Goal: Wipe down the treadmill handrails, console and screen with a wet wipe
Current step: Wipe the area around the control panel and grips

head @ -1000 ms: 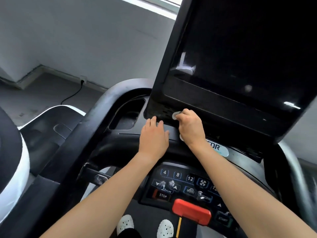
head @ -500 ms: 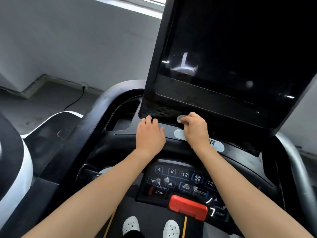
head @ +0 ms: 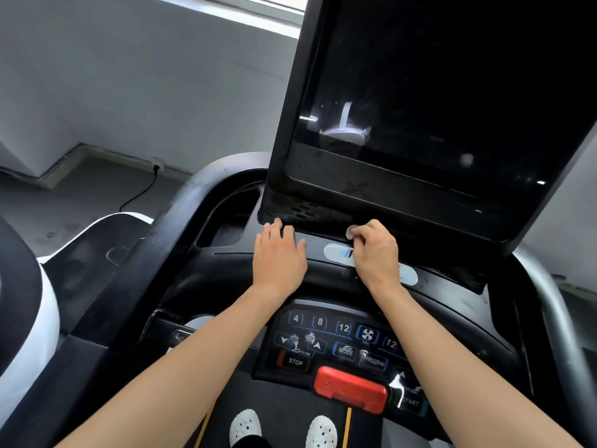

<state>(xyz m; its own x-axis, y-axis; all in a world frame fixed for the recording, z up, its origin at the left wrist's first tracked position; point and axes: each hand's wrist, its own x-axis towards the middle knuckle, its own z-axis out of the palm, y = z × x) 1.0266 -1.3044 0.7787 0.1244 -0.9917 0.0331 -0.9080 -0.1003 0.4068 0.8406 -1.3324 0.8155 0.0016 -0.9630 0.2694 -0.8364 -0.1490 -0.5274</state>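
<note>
While our right hand pinches the balled wet wipe just under the screen and our left hand lies flat below its corner, we should press evenly along that edge.

The grey concrete floor carries the black treadmill; a thin black cable lies on it.

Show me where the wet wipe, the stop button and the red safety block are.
wet wipe point(head: 350, 232): head view, the wad pinched in the right hand point(head: 376, 253).
STOP button point(head: 294, 361): head view, on its lettering.
red safety block point(head: 350, 388): head view, middle of its top face.
</note>
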